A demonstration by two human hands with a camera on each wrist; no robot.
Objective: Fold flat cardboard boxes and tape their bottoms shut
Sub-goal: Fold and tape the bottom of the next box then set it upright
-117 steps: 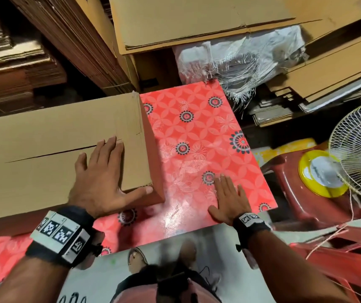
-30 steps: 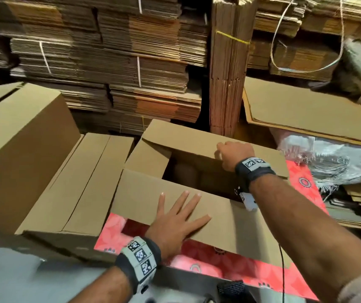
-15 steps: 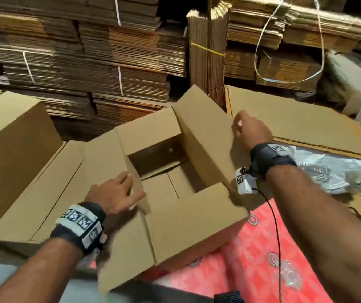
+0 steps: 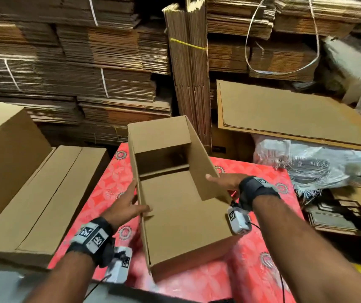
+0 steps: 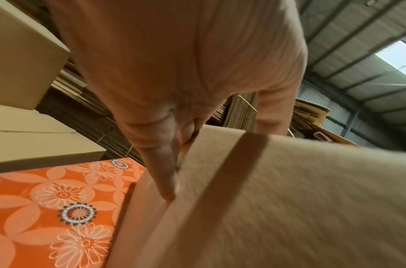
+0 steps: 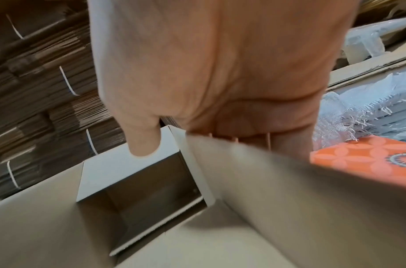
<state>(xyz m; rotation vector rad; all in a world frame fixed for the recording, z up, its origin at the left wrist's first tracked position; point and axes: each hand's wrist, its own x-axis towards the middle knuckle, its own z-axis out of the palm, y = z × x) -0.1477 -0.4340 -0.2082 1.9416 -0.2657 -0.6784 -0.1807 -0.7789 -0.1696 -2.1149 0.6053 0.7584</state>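
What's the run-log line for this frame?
stage: folding flaps | box: on red table | left hand: left flap | right hand: right flap | tape: unseen

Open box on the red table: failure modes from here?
1. Only the near short flap of the box is folded in; the far one stands up, so closing the long flaps now could jam.
2. The left hand and right hand grip only flap edges; it may skew.

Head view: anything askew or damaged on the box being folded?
No damage shows. The box sits skewed on the red table, its flaps only partly folded; left hand and right hand hold its long flaps.
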